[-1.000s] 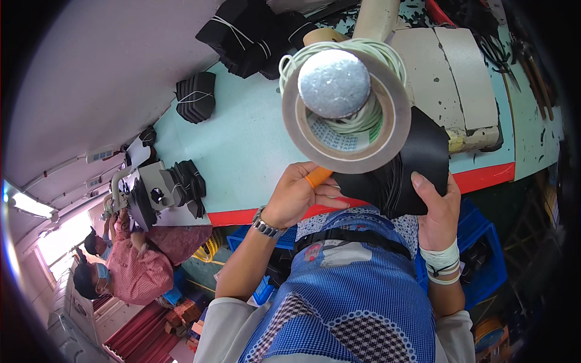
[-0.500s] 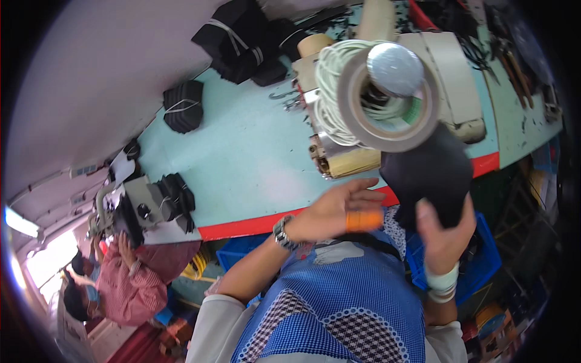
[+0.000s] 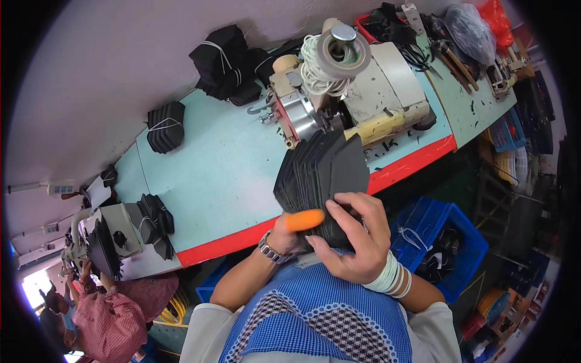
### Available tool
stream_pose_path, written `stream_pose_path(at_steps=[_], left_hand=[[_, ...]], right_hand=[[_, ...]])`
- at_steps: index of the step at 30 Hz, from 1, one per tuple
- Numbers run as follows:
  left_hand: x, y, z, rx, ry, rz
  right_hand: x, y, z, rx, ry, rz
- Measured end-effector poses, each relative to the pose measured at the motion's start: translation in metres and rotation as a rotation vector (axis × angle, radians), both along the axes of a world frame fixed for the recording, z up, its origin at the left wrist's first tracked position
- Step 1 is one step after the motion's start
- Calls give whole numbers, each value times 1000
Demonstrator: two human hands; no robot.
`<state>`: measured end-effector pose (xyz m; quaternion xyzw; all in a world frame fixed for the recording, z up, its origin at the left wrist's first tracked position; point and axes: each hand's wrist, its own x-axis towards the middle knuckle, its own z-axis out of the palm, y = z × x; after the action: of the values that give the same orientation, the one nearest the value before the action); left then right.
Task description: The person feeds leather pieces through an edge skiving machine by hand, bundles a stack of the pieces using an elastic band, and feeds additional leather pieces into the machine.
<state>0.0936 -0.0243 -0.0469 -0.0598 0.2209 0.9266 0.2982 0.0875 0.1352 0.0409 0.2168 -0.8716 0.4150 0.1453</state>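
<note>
A thick stack of black, angular flat pieces (image 3: 324, 172) is held up over my lap, just in front of the table's red edge, its layers fanned slightly along the left side. My left hand (image 3: 289, 235), with an orange finger cover on the thumb and a metal watch at the wrist, grips the stack's lower left. Much of that hand is hidden behind the pieces. My right hand (image 3: 360, 242) is closed on the lower right of the same stack, index finger against its face. Several white bands (image 3: 392, 277) circle my right wrist.
A sewing machine (image 3: 387, 75) carries a tape roll (image 3: 327, 57) and white cord (image 3: 311, 72). Tied black bundles (image 3: 166, 127) stand along the wall. A blue crate (image 3: 466, 242) is at my right. At far left a person in a red checked garment (image 3: 115, 317) works at another machine.
The black stack has moved left from beside the machine to in front of me. My left hand has gone from reaching with nothing to gripping it. The view has shifted too.
</note>
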Motion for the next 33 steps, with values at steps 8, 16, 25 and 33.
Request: stream_pose_path(at_steps=[8, 16, 25, 33], left_hand=[[14, -19, -3, 391, -108, 129], [10, -36, 11, 72, -32, -32], [5, -30, 8, 57, -30, 2], [17, -17, 9, -122, -166, 126]], right_hand=[[15, -11, 5, -182, -88, 169], [14, -13, -2, -296, -165, 387], [3, 10, -7, -846, -1041, -96], [-1, 26, -21, -950, -981, 1]])
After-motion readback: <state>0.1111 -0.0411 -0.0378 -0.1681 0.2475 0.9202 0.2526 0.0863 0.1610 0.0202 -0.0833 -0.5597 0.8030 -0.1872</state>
